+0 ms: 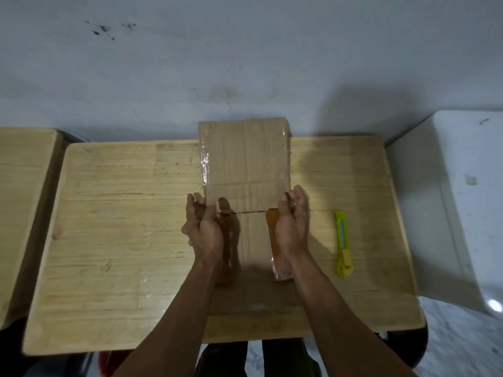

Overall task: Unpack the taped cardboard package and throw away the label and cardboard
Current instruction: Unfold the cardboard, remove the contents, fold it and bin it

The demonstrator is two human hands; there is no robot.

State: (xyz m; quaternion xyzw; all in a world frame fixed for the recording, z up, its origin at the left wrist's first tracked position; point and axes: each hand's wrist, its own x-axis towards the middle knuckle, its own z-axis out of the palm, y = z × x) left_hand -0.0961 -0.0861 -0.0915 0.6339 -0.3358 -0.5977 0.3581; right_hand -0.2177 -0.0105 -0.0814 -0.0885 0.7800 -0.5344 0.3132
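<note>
Head view shows the cardboard package (245,159) at mid-counter (122,213), its flap lifted — left hand (205,227) and right hand (292,221) each pinch a flap edge. Right of it lies the cutter (343,243). Uneven pulling could tear cardboard, spilling contents.

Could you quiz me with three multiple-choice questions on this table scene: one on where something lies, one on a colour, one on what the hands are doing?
1. Where does the utility knife lie?
A. On the wooden table, to the right of the hands
B. On top of the cardboard
C. In the left hand

2. What colour is the knife's body?
A. Red
B. Yellow-green
C. Black

3. How is the cardboard package held?
A. Lying untouched
B. By one hand only
C. By both hands at its side edges

Answers:
1 A, it rests on the wood beyond the right hand.
2 B, its casing is bright yellow-green.
3 C, the left hand and right hand each grip a side.
</note>
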